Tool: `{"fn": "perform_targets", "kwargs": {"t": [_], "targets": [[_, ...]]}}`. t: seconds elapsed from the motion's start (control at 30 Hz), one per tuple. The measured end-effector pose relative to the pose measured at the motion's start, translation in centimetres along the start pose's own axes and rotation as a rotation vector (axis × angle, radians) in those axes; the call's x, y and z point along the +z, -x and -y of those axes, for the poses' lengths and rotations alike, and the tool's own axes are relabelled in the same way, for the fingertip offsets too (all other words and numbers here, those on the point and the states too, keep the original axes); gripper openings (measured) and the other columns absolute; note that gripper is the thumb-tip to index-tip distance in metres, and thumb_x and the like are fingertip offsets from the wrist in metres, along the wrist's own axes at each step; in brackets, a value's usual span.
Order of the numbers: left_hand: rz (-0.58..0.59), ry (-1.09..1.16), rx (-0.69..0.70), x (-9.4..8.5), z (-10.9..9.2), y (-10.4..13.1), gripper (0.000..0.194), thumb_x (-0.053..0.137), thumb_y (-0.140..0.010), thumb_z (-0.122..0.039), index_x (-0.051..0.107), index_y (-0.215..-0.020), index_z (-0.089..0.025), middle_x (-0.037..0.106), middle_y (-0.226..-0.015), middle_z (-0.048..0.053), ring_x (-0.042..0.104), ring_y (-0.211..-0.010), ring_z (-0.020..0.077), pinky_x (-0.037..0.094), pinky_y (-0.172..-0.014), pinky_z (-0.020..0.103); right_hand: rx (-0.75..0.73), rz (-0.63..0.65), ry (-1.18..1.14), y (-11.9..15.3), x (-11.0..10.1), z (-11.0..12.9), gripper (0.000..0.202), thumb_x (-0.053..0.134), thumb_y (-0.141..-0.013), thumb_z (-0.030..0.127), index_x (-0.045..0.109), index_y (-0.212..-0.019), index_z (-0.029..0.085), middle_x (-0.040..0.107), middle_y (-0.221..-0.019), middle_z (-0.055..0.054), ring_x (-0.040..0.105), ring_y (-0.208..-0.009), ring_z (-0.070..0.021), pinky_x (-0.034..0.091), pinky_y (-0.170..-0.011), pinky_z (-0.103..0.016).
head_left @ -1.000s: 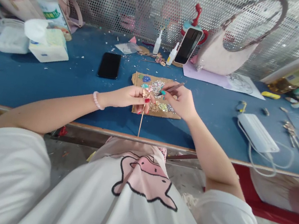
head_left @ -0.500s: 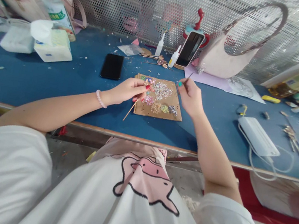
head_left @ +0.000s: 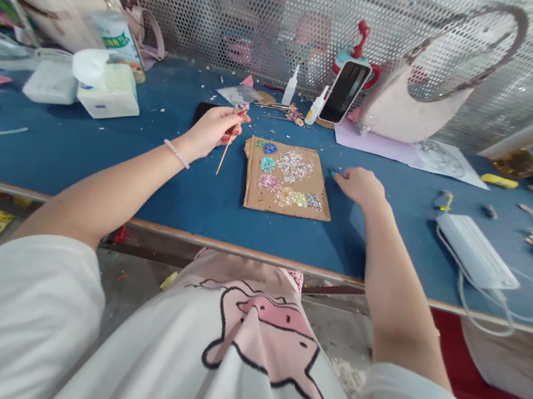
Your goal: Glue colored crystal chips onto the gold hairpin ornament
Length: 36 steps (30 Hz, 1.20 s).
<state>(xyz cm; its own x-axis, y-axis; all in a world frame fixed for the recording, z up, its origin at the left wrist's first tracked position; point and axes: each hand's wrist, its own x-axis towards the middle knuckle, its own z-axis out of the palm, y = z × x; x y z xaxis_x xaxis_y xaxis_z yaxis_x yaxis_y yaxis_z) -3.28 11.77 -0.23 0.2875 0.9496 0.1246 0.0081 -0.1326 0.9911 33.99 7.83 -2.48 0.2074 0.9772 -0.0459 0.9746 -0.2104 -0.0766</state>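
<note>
My left hand (head_left: 215,131) is closed on a thin golden hair stick (head_left: 223,155) with a small colourful ornament at its top end. The stick slants downward over the blue table, left of a cardboard sheet (head_left: 265,205). Small piles of sparkling rhinestones lie on the cardboard: a large clear pile (head_left: 295,165), a blue one (head_left: 270,148), a turquoise one (head_left: 267,164), a pink one (head_left: 268,182) and several others. Low over the table, just right of the cardboard, my right hand (head_left: 360,186) has its fingers pinched together. What they hold, if anything, is too small to make out.
Behind my left hand lies a black phone (head_left: 204,111), partly hidden. Glue bottles (head_left: 315,106), more hair sticks (head_left: 294,115), a propped phone (head_left: 345,93) and a handbag (head_left: 412,108) stand or lie at the back. Tissues (head_left: 110,94) are left; a white power bank (head_left: 478,251) is right.
My left hand has moved left and away from the cardboard with the hair stick. My right hand has moved right and down to the table; the thin tool seen upright in it before no longer shows clearly.
</note>
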Motion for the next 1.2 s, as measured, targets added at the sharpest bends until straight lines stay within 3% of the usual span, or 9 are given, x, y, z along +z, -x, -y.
{"fn": "perform_targets", "kwargs": {"t": [0.13, 0.2, 0.27, 0.37, 0.5, 0.57, 0.77, 0.97, 1.2], "targets": [[-0.022, 0.001, -0.006, -0.9, 0.3, -0.6, 0.008, 0.055, -0.094, -0.021, 0.062, -0.095, -0.017, 0.044, -0.061, -0.006, 0.031, -0.045, 0.0057, 0.024, -0.046, 0.020, -0.037, -0.026, 0.007, 0.4, -0.2, 0.2, 0.042, 0.055, -0.103, 0.052, 0.074, -0.108, 0.014, 0.074, -0.111, -0.017, 0.070, -0.111, -0.0322, 0.057, -0.098, -0.051], [-0.007, -0.002, -0.017, -1.0, 0.6, -0.7, 0.010, 0.054, -0.093, -0.021, 0.062, -0.095, -0.016, 0.043, -0.060, -0.006, 0.030, -0.045, 0.0058, 0.025, -0.046, 0.019, -0.130, -0.035, -0.011, 0.9, -0.7, 0.2, 0.050, 0.053, -0.101, 0.055, 0.071, -0.123, 0.014, 0.071, -0.125, -0.023, 0.064, -0.125, -0.0413, 0.053, -0.103, -0.058], [0.027, -0.005, -0.028, -0.9, 0.7, -0.6, 0.011, 0.053, -0.092, -0.019, 0.063, -0.095, -0.015, 0.044, -0.060, -0.006, 0.031, -0.046, 0.0056, 0.026, -0.047, 0.019, -0.285, -0.014, -0.036, 1.6, -1.4, -0.1, 0.067, 0.061, -0.093, 0.062, 0.060, -0.144, 0.020, 0.059, -0.148, -0.021, 0.050, -0.143, -0.0456, 0.045, -0.114, -0.066], [0.085, -0.012, -0.031, -0.3, 0.8, -0.3, 0.013, 0.054, -0.089, -0.017, 0.065, -0.095, -0.013, 0.046, -0.060, -0.005, 0.032, -0.046, 0.0054, 0.027, -0.047, 0.019, -0.548, 0.111, -0.075, 3.0, -2.5, -0.3, 0.101, 0.079, -0.073, 0.071, 0.043, -0.160, 0.034, 0.039, -0.170, -0.008, 0.032, -0.158, -0.0419, 0.032, -0.128, -0.063], [0.157, -0.022, -0.019, 0.4, 0.8, 0.3, 0.013, 0.054, -0.086, -0.016, 0.066, -0.092, -0.012, 0.047, -0.059, -0.004, 0.033, -0.047, 0.0057, 0.026, -0.047, 0.020, -0.701, 0.340, -0.065, 4.1, -2.6, 0.1, 0.125, 0.082, -0.066, 0.074, 0.023, -0.169, 0.034, 0.015, -0.179, -0.007, 0.010, -0.166, -0.0436, 0.018, -0.134, -0.065], [0.186, -0.025, -0.007, 0.7, 0.8, 0.5, 0.015, 0.053, -0.084, -0.014, 0.066, -0.091, -0.012, 0.047, -0.058, -0.004, 0.034, -0.047, 0.0061, 0.027, -0.048, 0.020, -0.685, 0.371, -0.033, 4.0, -2.1, 0.5, 0.127, 0.082, -0.066, 0.075, 0.020, -0.169, 0.036, 0.011, -0.180, -0.006, 0.004, -0.166, -0.0461, 0.014, -0.134, -0.068], [0.221, -0.039, 0.014, 1.3, 0.9, 1.1, 0.016, 0.051, -0.078, -0.012, 0.065, -0.086, -0.014, 0.050, -0.057, -0.003, 0.036, -0.048, 0.0074, 0.026, -0.049, 0.023, -0.708, 0.260, -0.062, 3.3, -0.7, 1.2, 0.118, 0.076, -0.071, 0.080, 0.021, -0.167, 0.040, 0.016, -0.177, -0.007, 0.009, -0.165, -0.0471, 0.019, -0.133, -0.070], [0.214, -0.045, 0.017, 1.4, 1.1, 1.1, 0.014, 0.050, -0.078, -0.011, 0.063, -0.082, -0.014, 0.048, -0.055, -0.003, 0.035, -0.048, 0.0072, 0.025, -0.050, 0.024, -0.668, 0.166, -0.066, 3.1, 0.2, 2.2, 0.107, 0.067, -0.082, 0.077, 0.019, -0.168, 0.035, 0.014, -0.177, -0.012, 0.007, -0.165, -0.0456, 0.018, -0.132, -0.070], [0.197, -0.065, 0.002, 1.3, 1.3, 0.8, 0.010, 0.052, -0.082, -0.011, 0.061, -0.081, -0.015, 0.050, -0.058, -0.003, 0.035, -0.049, 0.0064, 0.023, -0.049, 0.023, -0.601, 0.036, -0.068, 2.2, 1.1, 2.4, 0.095, 0.062, -0.088, 0.070, 0.025, -0.166, 0.031, 0.019, -0.174, -0.016, 0.012, -0.163, -0.0499, 0.018, -0.129, -0.076]]}}
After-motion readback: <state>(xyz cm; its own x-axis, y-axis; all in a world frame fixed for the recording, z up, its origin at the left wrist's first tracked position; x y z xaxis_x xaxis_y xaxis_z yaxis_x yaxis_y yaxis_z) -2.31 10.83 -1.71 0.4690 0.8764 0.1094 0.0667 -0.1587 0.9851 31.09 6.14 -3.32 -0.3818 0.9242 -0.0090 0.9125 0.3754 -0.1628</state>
